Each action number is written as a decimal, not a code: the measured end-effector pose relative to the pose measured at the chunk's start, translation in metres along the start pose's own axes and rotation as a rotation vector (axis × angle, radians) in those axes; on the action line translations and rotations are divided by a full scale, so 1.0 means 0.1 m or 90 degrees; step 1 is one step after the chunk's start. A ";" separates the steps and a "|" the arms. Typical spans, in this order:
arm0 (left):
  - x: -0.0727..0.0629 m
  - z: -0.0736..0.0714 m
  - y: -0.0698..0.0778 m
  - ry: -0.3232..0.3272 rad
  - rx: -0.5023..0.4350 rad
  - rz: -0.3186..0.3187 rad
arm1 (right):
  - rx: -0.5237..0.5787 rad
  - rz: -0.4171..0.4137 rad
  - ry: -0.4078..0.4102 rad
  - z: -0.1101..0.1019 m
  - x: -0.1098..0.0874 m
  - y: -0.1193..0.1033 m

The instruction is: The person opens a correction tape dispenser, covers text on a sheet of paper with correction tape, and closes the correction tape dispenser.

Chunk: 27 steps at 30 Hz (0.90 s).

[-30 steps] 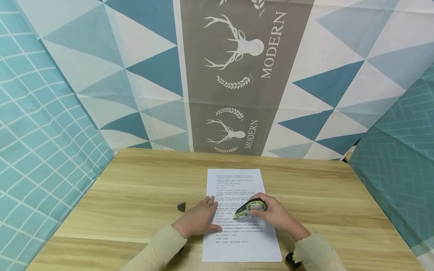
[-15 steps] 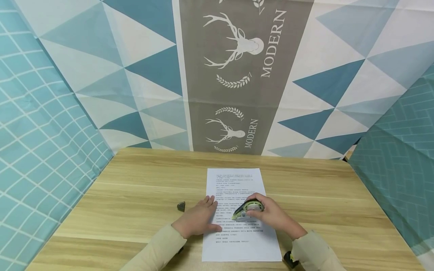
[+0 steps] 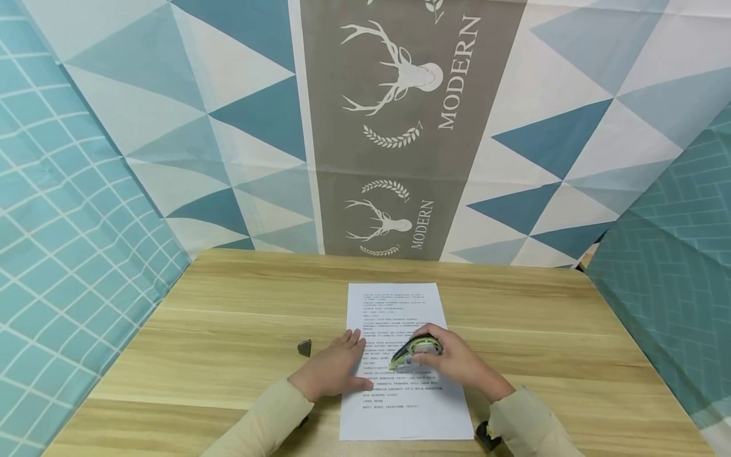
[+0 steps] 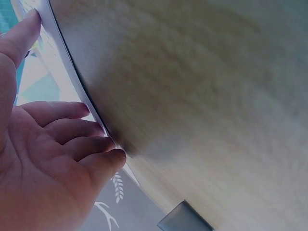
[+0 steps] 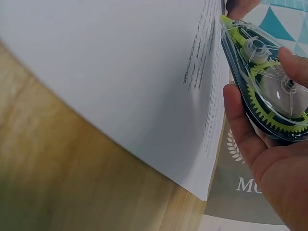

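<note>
A correction tape dispenser [image 3: 417,350] sits over the middle of a printed sheet [image 3: 402,397], which lies midway between the table's [image 3: 257,317] left and right edges, its top near the far edge. The right hand [image 3: 465,365] grips the dispenser, green tip down by a line of print; whether it touches is hard to tell. The left hand [image 3: 334,368], fingers extended, rests on the sheet's left edge. A neat strip probably calls for even pressure, a straight path and steadily held paper.
</note>
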<state>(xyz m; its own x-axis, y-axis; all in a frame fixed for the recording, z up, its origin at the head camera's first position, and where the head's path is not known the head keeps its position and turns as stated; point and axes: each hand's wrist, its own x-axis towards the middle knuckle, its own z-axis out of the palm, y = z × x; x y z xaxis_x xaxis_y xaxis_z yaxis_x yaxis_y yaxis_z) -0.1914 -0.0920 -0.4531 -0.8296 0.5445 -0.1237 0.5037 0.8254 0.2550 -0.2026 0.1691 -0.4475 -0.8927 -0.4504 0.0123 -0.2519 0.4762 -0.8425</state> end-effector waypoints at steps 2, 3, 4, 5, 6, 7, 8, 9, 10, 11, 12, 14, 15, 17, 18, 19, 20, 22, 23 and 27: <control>0.00 0.01 0.00 0.000 0.000 -0.001 | -0.004 0.001 -0.002 0.01 0.00 -0.01; 0.01 0.01 0.00 0.000 0.001 -0.002 | -0.007 -0.001 -0.002 0.01 0.01 -0.01; 0.01 0.01 0.00 -0.001 0.002 -0.003 | -0.013 0.000 -0.003 0.02 0.01 0.00; 0.01 0.01 0.00 0.000 0.003 -0.002 | -0.017 -0.002 -0.004 0.02 0.01 0.00; 0.01 0.02 0.00 -0.001 0.004 -0.002 | -0.021 -0.004 -0.006 0.02 0.01 0.00; 0.01 0.01 0.00 0.000 0.007 -0.002 | -0.024 -0.006 -0.008 0.02 0.01 0.00; 0.01 0.02 0.00 0.000 0.010 -0.001 | -0.030 -0.009 -0.010 0.02 0.02 -0.01; 0.01 0.02 0.00 0.001 0.011 -0.001 | -0.038 -0.013 -0.011 0.02 0.02 -0.01; 0.01 0.02 0.00 0.001 0.012 -0.001 | -0.048 -0.017 -0.012 0.02 0.02 -0.02; 0.01 0.02 -0.01 0.002 0.011 -0.001 | -0.061 -0.022 -0.013 0.02 0.03 -0.03; 0.01 0.01 -0.01 0.001 0.010 -0.002 | -0.075 -0.028 -0.013 0.02 0.03 -0.04; 0.01 0.01 -0.01 0.001 0.007 -0.003 | -0.108 -0.039 -0.015 0.01 0.04 -0.07; 0.01 0.00 -0.01 0.002 0.006 -0.003 | -0.124 -0.045 -0.015 0.01 0.04 -0.09; 0.01 -0.01 0.00 0.002 0.002 -0.004 | -0.151 -0.058 -0.019 0.01 0.05 -0.13; 0.00 -0.01 0.00 0.001 0.000 -0.005 | -0.162 -0.064 -0.023 0.01 0.06 -0.14; 0.00 -0.02 0.00 0.001 -0.003 -0.005 | -0.171 -0.068 -0.027 0.01 0.06 -0.16; 0.00 -0.02 0.00 0.001 -0.007 -0.005 | -0.181 -0.073 -0.029 0.01 0.07 -0.18; 0.00 -0.02 0.00 -0.001 -0.015 -0.008 | -0.192 -0.076 -0.036 0.01 0.08 -0.20; -0.01 -0.03 0.01 -0.002 -0.018 -0.008 | -0.198 -0.076 -0.039 0.01 0.08 -0.22; 0.00 -0.02 0.01 -0.003 -0.016 -0.008 | -0.213 -0.076 -0.046 0.00 0.09 -0.25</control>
<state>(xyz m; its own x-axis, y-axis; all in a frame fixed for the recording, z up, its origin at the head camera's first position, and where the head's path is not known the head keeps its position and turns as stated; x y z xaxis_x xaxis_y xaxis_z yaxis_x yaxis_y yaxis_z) -0.1918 -0.0912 -0.4512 -0.8344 0.5351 -0.1317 0.4874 0.8281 0.2769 -0.2039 0.1531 -0.4264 -0.8245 -0.5634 0.0519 -0.4710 0.6327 -0.6146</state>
